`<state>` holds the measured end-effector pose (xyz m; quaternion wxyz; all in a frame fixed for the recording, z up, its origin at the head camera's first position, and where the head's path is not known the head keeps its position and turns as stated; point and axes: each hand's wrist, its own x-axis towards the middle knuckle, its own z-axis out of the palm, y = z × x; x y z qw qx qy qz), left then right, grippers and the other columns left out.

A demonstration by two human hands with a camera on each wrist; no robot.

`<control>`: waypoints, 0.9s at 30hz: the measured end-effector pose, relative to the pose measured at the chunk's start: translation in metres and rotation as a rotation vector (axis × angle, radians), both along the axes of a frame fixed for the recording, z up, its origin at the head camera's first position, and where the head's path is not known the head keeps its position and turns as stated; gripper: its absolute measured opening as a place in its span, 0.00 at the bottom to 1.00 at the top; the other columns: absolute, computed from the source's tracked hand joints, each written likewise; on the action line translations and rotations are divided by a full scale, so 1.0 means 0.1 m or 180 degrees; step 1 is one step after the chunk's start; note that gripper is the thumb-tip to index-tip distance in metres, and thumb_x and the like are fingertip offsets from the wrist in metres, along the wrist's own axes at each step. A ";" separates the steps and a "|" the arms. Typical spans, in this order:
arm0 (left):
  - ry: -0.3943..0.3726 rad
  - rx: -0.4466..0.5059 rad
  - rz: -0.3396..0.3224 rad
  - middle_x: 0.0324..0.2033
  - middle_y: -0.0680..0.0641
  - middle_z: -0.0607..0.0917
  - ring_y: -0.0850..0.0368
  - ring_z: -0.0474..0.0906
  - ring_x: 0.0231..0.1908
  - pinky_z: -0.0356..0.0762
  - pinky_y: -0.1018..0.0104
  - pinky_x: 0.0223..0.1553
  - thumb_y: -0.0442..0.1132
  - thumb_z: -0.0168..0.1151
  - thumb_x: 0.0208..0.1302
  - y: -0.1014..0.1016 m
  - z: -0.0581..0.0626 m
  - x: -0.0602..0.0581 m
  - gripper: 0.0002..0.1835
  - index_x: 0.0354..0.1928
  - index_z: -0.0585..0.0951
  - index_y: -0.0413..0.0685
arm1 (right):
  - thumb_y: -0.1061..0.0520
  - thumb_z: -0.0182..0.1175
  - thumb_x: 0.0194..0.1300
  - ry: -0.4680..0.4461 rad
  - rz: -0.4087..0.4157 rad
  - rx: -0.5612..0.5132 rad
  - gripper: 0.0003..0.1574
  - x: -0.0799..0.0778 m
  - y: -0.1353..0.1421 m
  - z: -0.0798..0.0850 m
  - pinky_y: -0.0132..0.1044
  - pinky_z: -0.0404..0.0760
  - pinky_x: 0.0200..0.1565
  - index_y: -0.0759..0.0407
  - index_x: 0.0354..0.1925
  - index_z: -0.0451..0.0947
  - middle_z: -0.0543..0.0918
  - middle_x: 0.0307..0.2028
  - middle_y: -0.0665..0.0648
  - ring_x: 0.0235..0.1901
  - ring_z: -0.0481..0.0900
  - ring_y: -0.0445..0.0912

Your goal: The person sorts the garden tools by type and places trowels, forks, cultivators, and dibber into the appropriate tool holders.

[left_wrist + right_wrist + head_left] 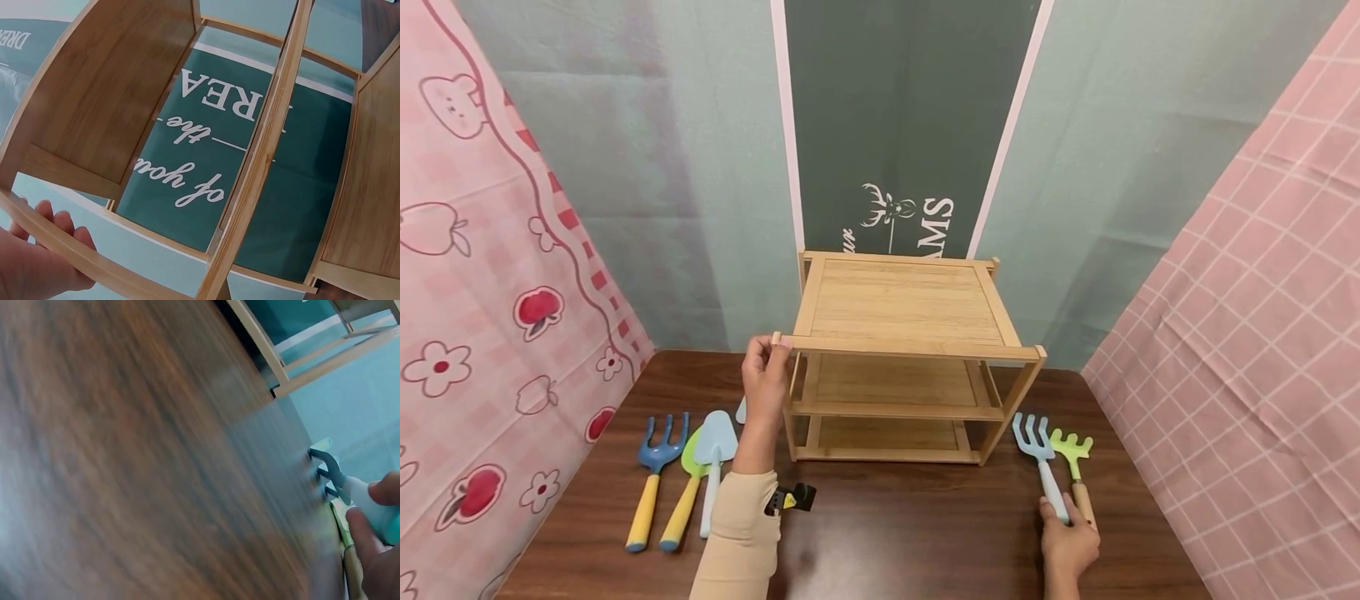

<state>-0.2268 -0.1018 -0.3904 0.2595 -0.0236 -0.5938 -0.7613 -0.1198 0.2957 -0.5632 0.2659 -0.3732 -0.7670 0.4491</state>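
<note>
A three-tier wooden shelf (910, 302) stands at the back middle of the table. My left hand (766, 367) grips its front left corner post near the top. Up close in the left wrist view, the fingers (62, 222) curl around the wooden post (94, 262). On the right, my right hand (1067, 542) holds a light blue hand rake (1045, 462) by its handle, between thumb and fingers. The rake's prongs point toward the back, close over the table in the right wrist view. Right beside it lies a green hand rake (1072, 450) with a wooden handle, partly hidden by the hand.
Left of the shelf lie a blue hand fork (662, 450) with a yellow handle, a green tool (681, 508) with a yellow handle, and a light blue trowel (717, 442) overlapping it. Another light blue piece (741, 411) shows behind my left arm. Cloth curtains (700, 208) enclose the table.
</note>
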 end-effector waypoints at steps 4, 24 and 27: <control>-0.0011 0.0057 -0.0025 0.31 0.47 0.71 0.59 0.68 0.33 0.69 0.68 0.37 0.35 0.53 0.65 0.01 0.00 0.00 0.05 0.32 0.68 0.43 | 0.59 0.68 0.52 0.0392 -0.0182 -0.0185 0.27 0.00 -0.04 -0.01 0.41 0.64 0.58 0.66 0.51 0.77 0.73 0.51 0.74 0.56 0.67 0.61; 0.0109 0.0216 -0.0175 0.27 0.49 0.70 0.60 0.67 0.31 0.67 0.67 0.38 0.34 0.53 0.65 -0.01 0.00 0.00 0.06 0.31 0.67 0.45 | 0.69 0.70 0.47 0.1628 -0.0234 -0.0515 0.25 0.00 -0.12 0.01 0.17 0.69 0.42 0.77 0.45 0.77 0.76 0.52 0.64 0.53 0.73 0.41; 0.0099 0.0204 -0.0179 0.28 0.49 0.70 0.60 0.67 0.32 0.68 0.68 0.38 0.34 0.53 0.65 -0.01 0.00 0.00 0.06 0.31 0.68 0.46 | 0.68 0.70 0.47 0.1580 -0.0285 -0.0401 0.24 0.03 -0.13 0.04 0.17 0.69 0.41 0.75 0.45 0.78 0.78 0.50 0.61 0.50 0.75 0.39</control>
